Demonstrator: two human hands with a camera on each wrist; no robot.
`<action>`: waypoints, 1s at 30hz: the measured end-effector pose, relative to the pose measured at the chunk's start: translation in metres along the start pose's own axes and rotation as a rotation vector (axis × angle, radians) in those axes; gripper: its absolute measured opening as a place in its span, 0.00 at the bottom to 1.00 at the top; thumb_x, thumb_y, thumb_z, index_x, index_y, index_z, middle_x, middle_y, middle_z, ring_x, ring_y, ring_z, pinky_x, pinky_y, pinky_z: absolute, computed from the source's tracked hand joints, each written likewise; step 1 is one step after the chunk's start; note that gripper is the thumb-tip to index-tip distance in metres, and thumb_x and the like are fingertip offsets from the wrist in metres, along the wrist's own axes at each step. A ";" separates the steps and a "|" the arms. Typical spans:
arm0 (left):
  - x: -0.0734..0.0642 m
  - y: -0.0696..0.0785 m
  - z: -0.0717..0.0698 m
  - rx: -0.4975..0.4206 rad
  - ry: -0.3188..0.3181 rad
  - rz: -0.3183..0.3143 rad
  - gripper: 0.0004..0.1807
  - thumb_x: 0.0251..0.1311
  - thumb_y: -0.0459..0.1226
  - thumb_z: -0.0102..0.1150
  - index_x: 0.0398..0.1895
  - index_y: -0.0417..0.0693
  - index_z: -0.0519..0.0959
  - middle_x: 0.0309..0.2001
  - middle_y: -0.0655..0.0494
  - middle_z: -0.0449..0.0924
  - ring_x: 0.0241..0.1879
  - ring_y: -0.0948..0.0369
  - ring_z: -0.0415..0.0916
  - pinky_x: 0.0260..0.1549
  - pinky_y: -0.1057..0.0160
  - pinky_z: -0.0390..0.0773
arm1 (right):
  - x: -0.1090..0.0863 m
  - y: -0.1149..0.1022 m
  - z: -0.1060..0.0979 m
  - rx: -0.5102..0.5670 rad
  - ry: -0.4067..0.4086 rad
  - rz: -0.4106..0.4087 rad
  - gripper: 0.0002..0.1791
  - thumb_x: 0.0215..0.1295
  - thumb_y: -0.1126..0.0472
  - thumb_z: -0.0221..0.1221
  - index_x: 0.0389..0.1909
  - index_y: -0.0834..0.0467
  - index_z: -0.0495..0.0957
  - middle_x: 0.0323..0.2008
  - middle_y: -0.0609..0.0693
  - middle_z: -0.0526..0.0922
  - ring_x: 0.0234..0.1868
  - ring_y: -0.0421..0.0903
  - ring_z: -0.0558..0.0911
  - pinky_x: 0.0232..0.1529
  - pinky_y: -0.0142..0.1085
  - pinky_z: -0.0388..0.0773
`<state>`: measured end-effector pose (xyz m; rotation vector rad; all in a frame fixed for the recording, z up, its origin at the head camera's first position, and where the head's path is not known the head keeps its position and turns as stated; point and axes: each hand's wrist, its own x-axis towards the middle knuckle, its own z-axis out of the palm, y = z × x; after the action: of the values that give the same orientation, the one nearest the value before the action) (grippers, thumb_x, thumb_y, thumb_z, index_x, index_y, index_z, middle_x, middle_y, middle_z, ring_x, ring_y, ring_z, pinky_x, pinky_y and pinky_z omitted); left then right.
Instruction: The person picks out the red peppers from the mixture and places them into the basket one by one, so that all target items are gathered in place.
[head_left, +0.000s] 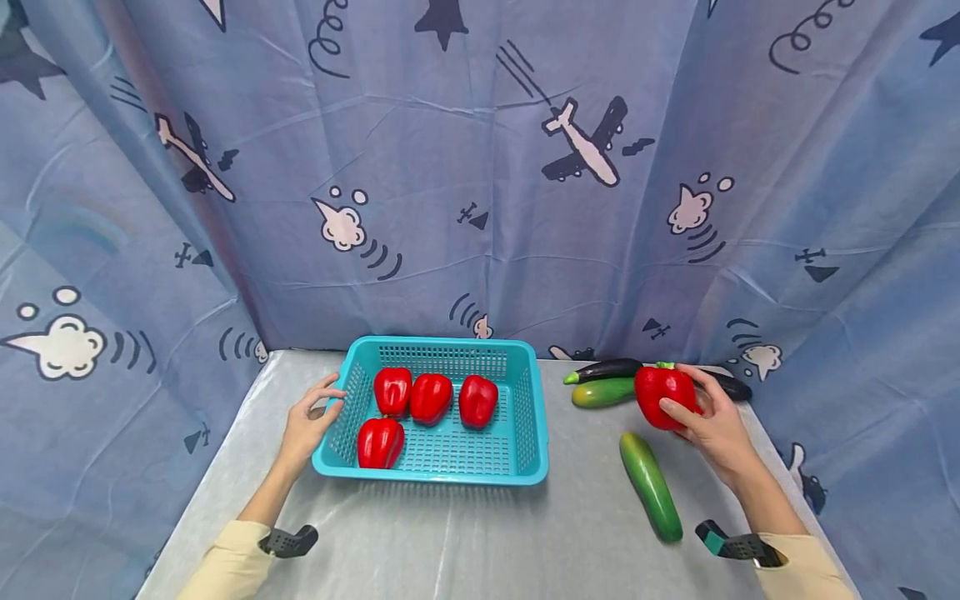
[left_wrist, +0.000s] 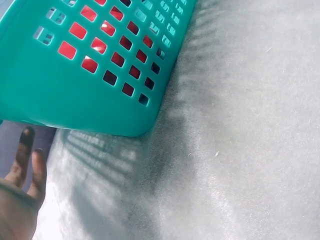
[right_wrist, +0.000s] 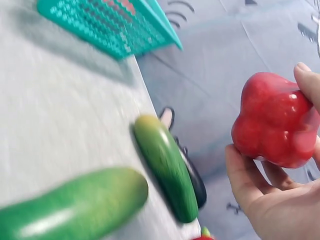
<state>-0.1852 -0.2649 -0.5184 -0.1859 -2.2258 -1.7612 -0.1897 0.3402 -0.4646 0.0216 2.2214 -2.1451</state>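
Note:
On the right, my right hand grips a red bell pepper, its fingers and thumb around the sides. The right wrist view shows this pepper held up off the table, lobed end towards the camera. A sliver of another red pepper with a green stem shows at that view's bottom edge. My left hand is by the left rim of a turquoise basket, fingers loosely bent and holding nothing; whether the fingertips touch the rim I cannot tell. Inside the basket lie several red bell peppers.
A green cucumber lies in front of my right hand. Farther back, another cucumber lies beside a dark eggplant. A second eggplant sits behind the right hand, partly covered. A patterned blue curtain hangs around the grey-white table.

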 end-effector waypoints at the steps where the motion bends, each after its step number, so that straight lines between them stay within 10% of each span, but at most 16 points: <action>1: 0.000 0.001 0.000 0.010 -0.004 0.003 0.10 0.67 0.21 0.58 0.48 0.21 0.78 0.68 0.28 0.65 0.62 0.41 0.70 0.44 0.69 0.77 | 0.000 -0.001 0.005 0.017 -0.018 -0.003 0.34 0.72 0.65 0.62 0.73 0.41 0.62 0.63 0.49 0.65 0.57 0.43 0.69 0.43 0.37 0.83; 9: -0.001 0.009 -0.001 0.038 -0.034 0.009 0.10 0.68 0.22 0.58 0.48 0.21 0.79 0.68 0.26 0.64 0.69 0.34 0.58 0.59 0.30 0.63 | 0.002 -0.005 0.037 0.017 -0.072 0.011 0.36 0.73 0.63 0.62 0.76 0.48 0.58 0.63 0.52 0.67 0.57 0.43 0.74 0.47 0.37 0.82; 30: -0.001 0.010 0.001 0.054 -0.021 0.006 0.07 0.68 0.23 0.58 0.45 0.25 0.80 0.68 0.27 0.64 0.69 0.34 0.59 0.57 0.36 0.66 | 0.020 0.006 0.084 -0.039 -0.118 -0.023 0.32 0.70 0.62 0.65 0.68 0.54 0.58 0.65 0.63 0.68 0.58 0.56 0.74 0.50 0.41 0.81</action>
<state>-0.1814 -0.2614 -0.5094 -0.1997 -2.2823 -1.7015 -0.2068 0.2560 -0.4748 -0.1287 2.2077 -2.0554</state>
